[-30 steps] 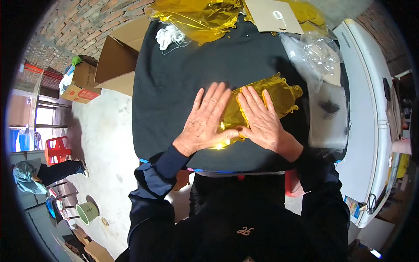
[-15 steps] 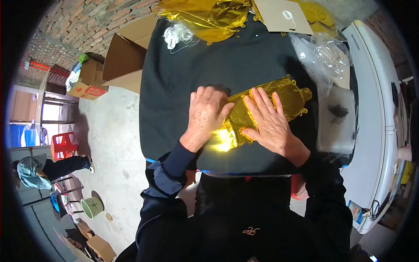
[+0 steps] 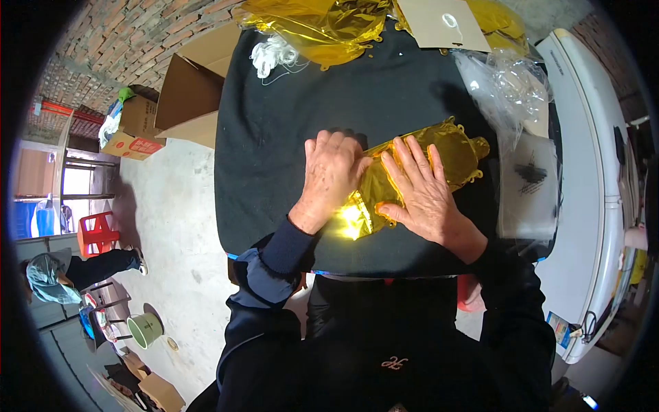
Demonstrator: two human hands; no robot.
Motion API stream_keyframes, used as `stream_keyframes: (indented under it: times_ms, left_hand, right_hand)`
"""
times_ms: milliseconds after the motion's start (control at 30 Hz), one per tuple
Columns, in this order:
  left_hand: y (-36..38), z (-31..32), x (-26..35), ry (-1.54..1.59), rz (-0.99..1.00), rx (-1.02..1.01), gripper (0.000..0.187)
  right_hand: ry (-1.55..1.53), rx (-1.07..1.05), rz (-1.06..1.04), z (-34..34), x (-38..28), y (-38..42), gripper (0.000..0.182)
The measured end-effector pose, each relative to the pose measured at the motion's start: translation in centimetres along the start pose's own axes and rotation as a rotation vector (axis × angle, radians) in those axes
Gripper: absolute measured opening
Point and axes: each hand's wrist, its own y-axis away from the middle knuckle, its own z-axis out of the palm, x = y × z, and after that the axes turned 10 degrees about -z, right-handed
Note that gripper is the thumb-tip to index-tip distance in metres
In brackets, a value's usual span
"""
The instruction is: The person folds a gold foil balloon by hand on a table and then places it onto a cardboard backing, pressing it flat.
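A gold foil balloon point(image 3: 458, 154), folded into a flat strip with small tabs along its edges, lies on the black-covered table point(image 3: 309, 103). My right hand point(image 3: 425, 192) presses flat on its middle, fingers stretched out and slightly spread. At the balloon's left end is my left hand point(image 3: 329, 172), its fingers curled and its thumb against the foil. The curled fingertips are partly hidden, and the foil seems pinched under them. Light glares off the foil's lower left corner.
More gold foil balloons point(image 3: 322, 27) lie at the table's far edge, beside white string point(image 3: 271, 56) and a beige card point(image 3: 443, 24). Clear plastic bags point(image 3: 525, 189) cover the right side, near a white appliance point(image 3: 583, 192). Cardboard boxes point(image 3: 189, 93) stand left; another person point(image 3: 51, 278) is farther off.
My left hand has shifted slightly right and turned a little along the balloon's left end. My right hand stays flat in nearly the same place. The view has moved slightly.
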Motion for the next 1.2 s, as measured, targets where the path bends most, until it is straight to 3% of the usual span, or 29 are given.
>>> stream_keyframes:
  times_ms: [700, 933, 1200]
  left_hand:
    - [-0.7, -1.0, -0.6, -0.015, -0.003, -0.051, 0.025]
    - [-0.5, -2.6, -0.7, -0.118, -0.077, -0.159, 0.032]
    - [-0.6, -3.8, -0.3, -0.028, -0.184, -0.256, 0.039]
  right_hand:
    - [-0.044, -0.004, -0.005, -0.3, 0.0, 0.0, 0.102]
    - [-0.037, -0.012, 0.001, -0.4, -0.1, 0.0, 0.102]
    - [-0.025, -0.019, 0.008, -0.3, -0.1, -0.1, 0.103]
